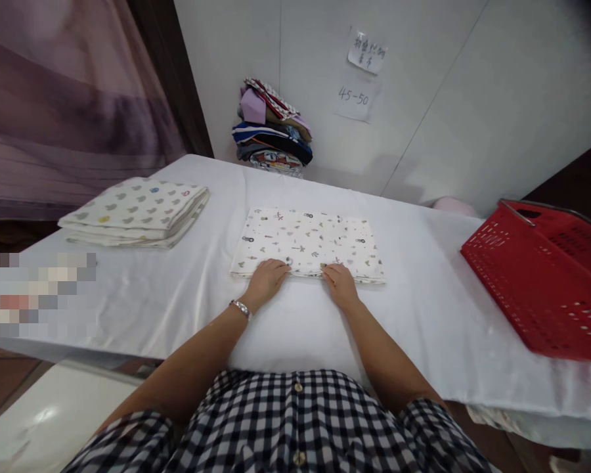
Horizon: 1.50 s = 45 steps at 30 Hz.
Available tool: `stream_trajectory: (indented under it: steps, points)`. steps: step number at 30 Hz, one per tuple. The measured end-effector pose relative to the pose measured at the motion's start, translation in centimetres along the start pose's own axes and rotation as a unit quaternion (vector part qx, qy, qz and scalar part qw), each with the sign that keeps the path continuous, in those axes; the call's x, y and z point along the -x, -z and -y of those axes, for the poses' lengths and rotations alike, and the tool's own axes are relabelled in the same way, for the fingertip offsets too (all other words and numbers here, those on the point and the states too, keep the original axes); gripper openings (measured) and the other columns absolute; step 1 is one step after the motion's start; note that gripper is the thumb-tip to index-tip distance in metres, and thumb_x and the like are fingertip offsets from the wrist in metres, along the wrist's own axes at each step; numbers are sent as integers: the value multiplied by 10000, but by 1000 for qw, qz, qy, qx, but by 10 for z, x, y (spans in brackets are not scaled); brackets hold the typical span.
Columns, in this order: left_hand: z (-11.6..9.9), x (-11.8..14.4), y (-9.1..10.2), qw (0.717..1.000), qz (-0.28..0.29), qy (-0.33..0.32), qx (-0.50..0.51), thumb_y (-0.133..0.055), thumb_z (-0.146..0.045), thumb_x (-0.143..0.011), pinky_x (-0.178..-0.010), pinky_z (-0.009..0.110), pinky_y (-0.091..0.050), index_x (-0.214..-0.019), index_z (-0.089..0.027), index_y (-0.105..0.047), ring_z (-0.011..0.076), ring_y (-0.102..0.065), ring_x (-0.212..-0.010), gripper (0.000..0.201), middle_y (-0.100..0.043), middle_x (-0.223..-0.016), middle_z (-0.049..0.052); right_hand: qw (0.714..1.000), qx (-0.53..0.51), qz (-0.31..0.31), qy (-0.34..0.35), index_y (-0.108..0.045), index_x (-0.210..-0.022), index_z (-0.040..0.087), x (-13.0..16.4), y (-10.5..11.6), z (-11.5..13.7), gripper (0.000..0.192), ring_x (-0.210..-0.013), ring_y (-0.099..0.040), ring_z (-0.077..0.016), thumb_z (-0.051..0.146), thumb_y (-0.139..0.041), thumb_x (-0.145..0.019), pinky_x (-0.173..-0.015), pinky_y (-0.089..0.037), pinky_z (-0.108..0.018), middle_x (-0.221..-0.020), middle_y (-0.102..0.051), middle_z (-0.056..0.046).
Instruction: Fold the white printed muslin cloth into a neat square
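Lower paper note [355, 97] on the wall [423, 98] reads "45-50". Upper note [367, 52] is handwritten (characters too blurred to read).

Soft, even indoor light; the white worktop [423, 295] looks bright, shadows are faint, edges bend outward, and a pixelated patch [34, 292] sits at left.

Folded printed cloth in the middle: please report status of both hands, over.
Left hand and right hand rest on near edge of folded printed cloth, fingers flat. Cloth lies flat on white table. Red basket to the right, apart.
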<state>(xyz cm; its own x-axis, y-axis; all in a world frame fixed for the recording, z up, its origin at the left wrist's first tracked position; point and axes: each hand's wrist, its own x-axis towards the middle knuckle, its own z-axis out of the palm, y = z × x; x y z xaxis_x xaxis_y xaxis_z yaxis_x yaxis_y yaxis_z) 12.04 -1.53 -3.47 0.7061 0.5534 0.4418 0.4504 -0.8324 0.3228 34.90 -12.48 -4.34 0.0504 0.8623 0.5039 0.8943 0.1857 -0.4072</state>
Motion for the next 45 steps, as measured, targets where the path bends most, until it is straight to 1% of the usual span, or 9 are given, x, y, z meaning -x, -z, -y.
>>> stream_trajectory:
  steps: [7,15,21,26,33,36,40,43,45]
  points:
    - [-1,-2,-1,1000,1,15,-14,-423,-265,-929,-818,370,-436,-992,-198,-664,212,-572,-925,259,-674,-975,70,999,-9,29,11,-677,-1039,219,0,4,0,219,-960,-550,-220,312,-540,-896,-849,-439,-380,-1010,-657,-74]
    - [0,-2,-2,1000,2,9,-9,-472,-324,-908,-834,382,-435,-1043,-203,-660,218,-567,-949,261,-667,-1002,74,1000,5,23,-11,-689,-1022,219,-3,-1,-1,261,-917,-552,-207,280,-450,-935,-819,-428,-364,-984,-662,-67]
    - [-4,-8,7,999,1,5,-53,-397,-262,-933,-778,379,-428,-1011,-204,-674,223,-568,-926,294,-668,-973,91,1000,27,-2,-4,-674,-1061,212,-5,-2,1,274,-935,-542,-203,262,-430,-948,-847,-411,-365,-989,-654,-75]
    - [-6,-6,8,996,36,-21,-78,-425,-210,-909,-768,365,-422,-934,-224,-692,221,-565,-922,269,-671,-938,74,999,39,33,10,-709,-951,241,-2,-3,-1,226,-929,-542,-208,246,-485,-922,-826,-412,-364,-976,-660,-58]
    - [-1,-1,3,998,19,-20,-56,-420,-264,-920,-787,377,-437,-945,-213,-698,229,-575,-919,285,-677,-948,86,998,43,47,9,-701,-977,238,-1,-3,-1,194,-954,-545,-204,234,-521,-906,-847,-414,-358,-1000,-660,-58]
    - [2,-2,2,998,13,-20,-51,-413,-279,-919,-774,382,-447,-945,-212,-701,232,-584,-900,298,-681,-942,90,996,57,68,17,-666,-1054,229,-1,6,-5,209,-1002,-548,-197,210,-519,-907,-896,-397,-361,-1056,-657,-60]
    - [5,-2,1,998,5,-18,-54,-400,-318,-914,-786,396,-459,-958,-217,-702,242,-588,-904,321,-679,-962,91,992,95,81,5,-636,-1092,230,9,32,-19,222,-1031,-556,-196,214,-497,-920,-920,-386,-373,-1098,-652,-72]
    - [6,-3,1,998,4,-15,-53,-386,-344,-910,-797,406,-462,-956,-222,-705,251,-588,-914,345,-679,-974,93,991,113,71,-8,-638,-1083,222,24,56,-36,218,-1034,-562,-203,230,-490,-924,-918,-391,-385,-1088,-658,-79]
    - [6,-4,1,999,7,-11,-49,-382,-343,-906,-798,406,-460,-950,-225,-709,253,-587,-914,350,-680,-972,92,993,111,45,-21,-645,-1076,212,34,72,-50,223,-1047,-559,-206,239,-487,-921,-929,-395,-391,-1099,-656,-85]
